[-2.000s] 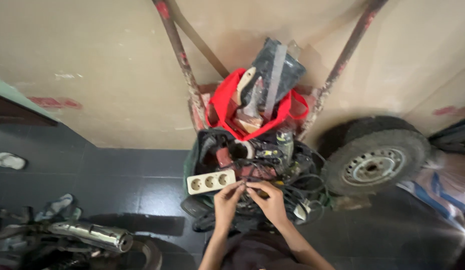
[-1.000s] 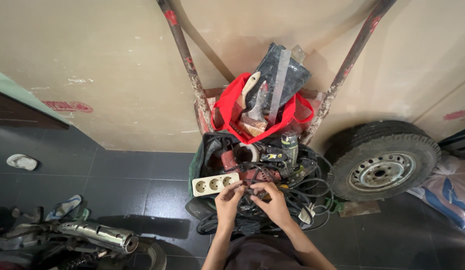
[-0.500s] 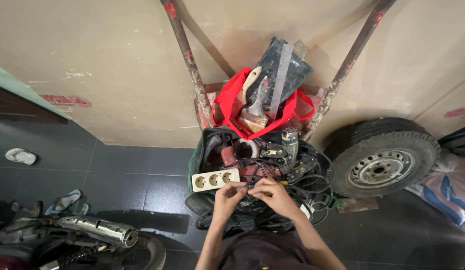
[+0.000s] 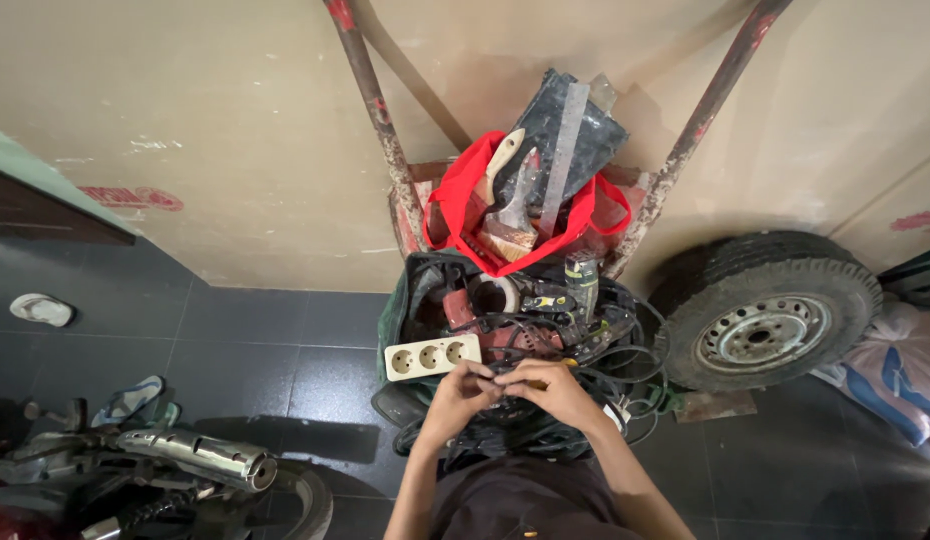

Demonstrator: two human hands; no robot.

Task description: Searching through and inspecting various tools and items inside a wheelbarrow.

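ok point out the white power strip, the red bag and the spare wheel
white power strip [image 4: 432, 357], head view, on its middle socket
red bag [image 4: 453, 208], head view, on its left side panel
spare wheel [image 4: 764, 333], head view, on the metal rim's hub

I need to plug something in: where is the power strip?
In the head view the cream power strip lies on the open tool bag's left edge, just above the left hand.

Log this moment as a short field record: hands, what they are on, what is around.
left hand: fingers meeting the right hand's, over the open tool bag
right hand: pinching a small item, too hidden to identify
nearest: cream power strip, black cables
behind: red bag holding paintbrushes
right: tyre
lower left: motorcycle exhaust
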